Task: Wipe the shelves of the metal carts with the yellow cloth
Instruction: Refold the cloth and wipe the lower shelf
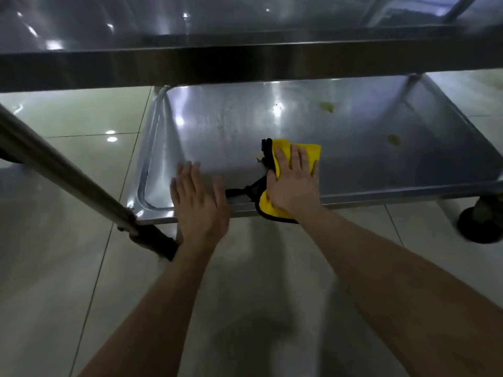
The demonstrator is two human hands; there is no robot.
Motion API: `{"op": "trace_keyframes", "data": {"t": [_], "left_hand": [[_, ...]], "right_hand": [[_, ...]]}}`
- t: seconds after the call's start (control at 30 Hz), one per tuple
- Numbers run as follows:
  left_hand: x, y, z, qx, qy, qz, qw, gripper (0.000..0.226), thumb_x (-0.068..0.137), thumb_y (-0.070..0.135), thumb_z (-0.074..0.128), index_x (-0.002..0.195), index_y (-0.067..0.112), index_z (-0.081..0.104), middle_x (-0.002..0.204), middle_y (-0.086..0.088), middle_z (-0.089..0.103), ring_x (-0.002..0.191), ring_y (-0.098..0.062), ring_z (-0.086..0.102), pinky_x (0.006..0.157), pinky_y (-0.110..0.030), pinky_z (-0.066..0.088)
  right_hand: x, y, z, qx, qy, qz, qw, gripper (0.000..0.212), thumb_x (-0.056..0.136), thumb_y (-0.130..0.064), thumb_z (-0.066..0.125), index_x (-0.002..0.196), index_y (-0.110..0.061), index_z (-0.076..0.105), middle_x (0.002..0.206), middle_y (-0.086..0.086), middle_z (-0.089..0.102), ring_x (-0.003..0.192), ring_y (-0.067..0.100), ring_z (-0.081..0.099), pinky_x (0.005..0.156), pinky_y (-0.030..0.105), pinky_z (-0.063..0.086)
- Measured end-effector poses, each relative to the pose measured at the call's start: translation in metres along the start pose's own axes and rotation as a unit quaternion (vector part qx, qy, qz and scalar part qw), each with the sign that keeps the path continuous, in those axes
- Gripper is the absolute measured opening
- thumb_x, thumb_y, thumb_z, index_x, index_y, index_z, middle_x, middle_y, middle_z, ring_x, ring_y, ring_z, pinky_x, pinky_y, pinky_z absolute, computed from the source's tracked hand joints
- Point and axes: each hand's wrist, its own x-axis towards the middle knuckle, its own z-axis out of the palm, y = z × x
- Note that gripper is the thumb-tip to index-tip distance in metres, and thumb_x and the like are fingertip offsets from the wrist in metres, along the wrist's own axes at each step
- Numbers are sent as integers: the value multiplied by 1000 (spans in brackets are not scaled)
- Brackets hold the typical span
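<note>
Right hand (294, 180) flat on yellow cloth (299, 152), lower shelf (367, 148)

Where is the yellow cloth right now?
The yellow cloth lies on the cart's lower shelf at its near edge, pressed flat under the right hand, with the left hand resting on the shelf edge beside it.
</note>
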Motion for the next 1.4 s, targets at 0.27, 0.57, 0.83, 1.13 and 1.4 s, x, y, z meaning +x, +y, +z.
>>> {"op": "trace_keyframes", "data": {"t": [0.27,0.57,0.83,1.13,1.4], "left_hand": [[11,-17,19,183,-57,-4,982,84,107,67,-6,172,14,-11,183,-5,-10,166,-14,-23,134,-52,-12],[14,-14,15,181,-34,-30,983,80,107,62,7,175,18,5,182,-6,13,169,-17,-2,136,-49,-2],[21,-22,18,165,-11,-13,986,75,110,59,14,174,23,4,182,-3,16,169,-17,1,137,-50,1],[20,-9,22,228,-36,8,973,79,106,56,13,173,17,2,182,-14,3,169,-26,-10,136,-56,-1],[9,155,104,102,-83,65,989,82,100,49,12,173,13,9,182,-13,3,169,-26,-10,136,-52,-3]], "right_hand": [[79,62,-10,4,-62,-79,995,65,108,-56,31,169,-43,14,180,-1,0,165,19,-5,131,56,-3],[74,-60,20,-20,-49,-280,959,66,106,-54,38,168,-37,24,179,4,14,165,23,6,131,58,-1],[86,64,-11,11,-63,-255,965,63,110,-44,41,169,-39,20,179,-3,10,165,17,3,132,49,2],[83,161,-25,30,13,-108,994,62,107,-50,36,167,-36,27,178,1,17,165,21,8,132,54,4],[88,166,-29,15,-27,-165,986,61,109,-53,30,168,-40,22,179,-1,10,165,19,2,132,55,-2]]}}
